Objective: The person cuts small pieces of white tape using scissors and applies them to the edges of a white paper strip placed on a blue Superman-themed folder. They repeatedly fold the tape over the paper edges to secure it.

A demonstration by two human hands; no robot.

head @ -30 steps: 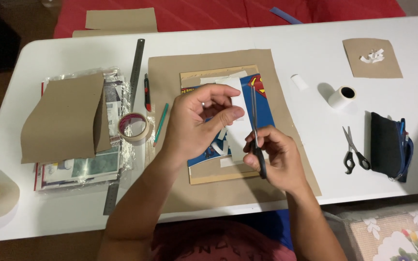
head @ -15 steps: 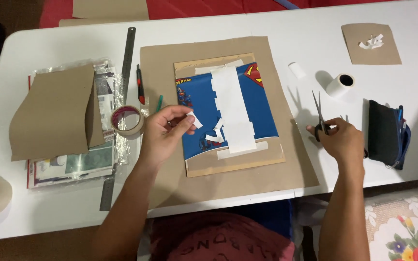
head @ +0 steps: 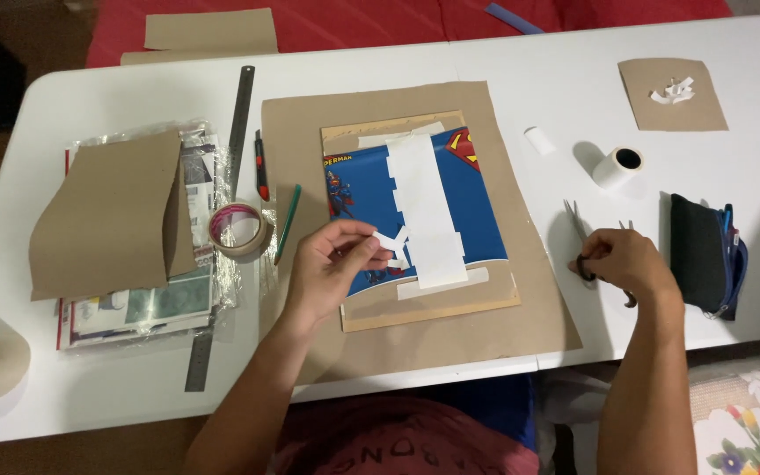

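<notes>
The small white paper scrap point(head: 390, 242) is pinched between the fingertips of the left hand point(head: 332, 268), just over the left edge of the blue printed sheet point(head: 367, 198). This sheet lies on a thin board, with a long white notched strip point(head: 426, 211) on its middle, and under both is a big brown paper sheet point(head: 521, 290) on the white desk point(head: 485, 66). The right hand point(head: 626, 262) rests on the desk to the right of the brown paper; its grip is closed around the handles of the scissors point(head: 573, 224), and the blades point away from the person. Near it are a small white tape roll point(head: 617, 167) and a dark pencil case point(head: 701, 255). Left of the brown paper lies a clear tape roll point(head: 237, 230).
</notes>
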